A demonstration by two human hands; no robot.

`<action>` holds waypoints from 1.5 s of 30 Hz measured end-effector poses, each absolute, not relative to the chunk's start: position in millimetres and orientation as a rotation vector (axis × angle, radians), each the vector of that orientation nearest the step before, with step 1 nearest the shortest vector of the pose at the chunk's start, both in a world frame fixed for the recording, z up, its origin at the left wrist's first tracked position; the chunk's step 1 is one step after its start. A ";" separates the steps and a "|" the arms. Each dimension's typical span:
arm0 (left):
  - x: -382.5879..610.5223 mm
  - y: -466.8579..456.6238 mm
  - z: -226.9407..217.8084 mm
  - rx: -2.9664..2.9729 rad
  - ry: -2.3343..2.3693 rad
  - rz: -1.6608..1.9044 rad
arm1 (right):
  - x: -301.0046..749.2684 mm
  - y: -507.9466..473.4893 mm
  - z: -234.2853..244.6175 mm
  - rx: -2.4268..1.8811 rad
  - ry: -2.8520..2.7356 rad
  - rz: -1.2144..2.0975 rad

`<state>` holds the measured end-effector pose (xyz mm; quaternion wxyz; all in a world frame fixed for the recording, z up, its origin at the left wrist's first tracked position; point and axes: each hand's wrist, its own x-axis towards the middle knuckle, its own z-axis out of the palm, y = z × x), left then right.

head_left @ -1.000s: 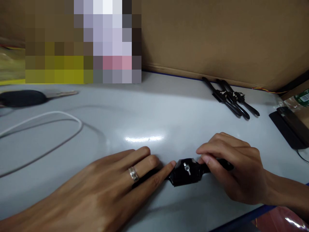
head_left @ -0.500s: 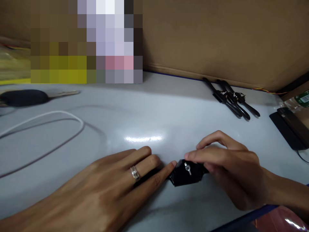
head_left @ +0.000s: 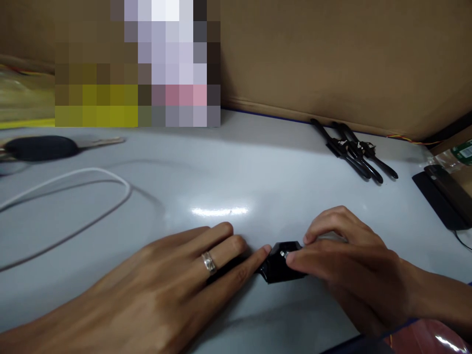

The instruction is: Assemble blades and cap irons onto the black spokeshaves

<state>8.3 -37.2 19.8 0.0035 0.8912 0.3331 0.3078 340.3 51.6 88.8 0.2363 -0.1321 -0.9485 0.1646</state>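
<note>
A black spokeshave (head_left: 277, 269) lies on the pale table in front of me, with a small silver piece (head_left: 283, 254) on its flat middle. My left hand (head_left: 184, 275), with a silver ring, rests over its left handle. The fingers are curled there and the index fingertip presses the body's left corner. My right hand (head_left: 350, 260) reaches in from the right with bent fingers. One fingertip touches the silver piece and covers part of it; another is at the body's upper right corner. The right handle is hidden beneath this hand.
Several similar black spokeshaves (head_left: 354, 150) lie at the back right, near the cardboard wall (head_left: 332, 59). A dark phone-like device (head_left: 444, 196) sits at the right edge. On the left are a black-headed key (head_left: 44, 148) and a white cable (head_left: 92, 170). A blurred block covers the upper left.
My right fingertip has moved from the body's top edge down onto the silver piece, covering more of it. My left hand and the spokeshave have stayed nearly in place.
</note>
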 end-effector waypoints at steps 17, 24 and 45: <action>7.9 -37.6 18.1 2.791 1.062 0.947 | 335.8 41.5 91.2 -0.394 -2.595 0.249; 6.9 -38.1 15.9 2.793 1.043 0.956 | 326.0 29.5 75.8 -0.363 -2.489 0.257; 10.0 -35.8 21.7 2.793 1.036 0.962 | 328.7 38.0 79.6 -0.298 -2.601 0.211</action>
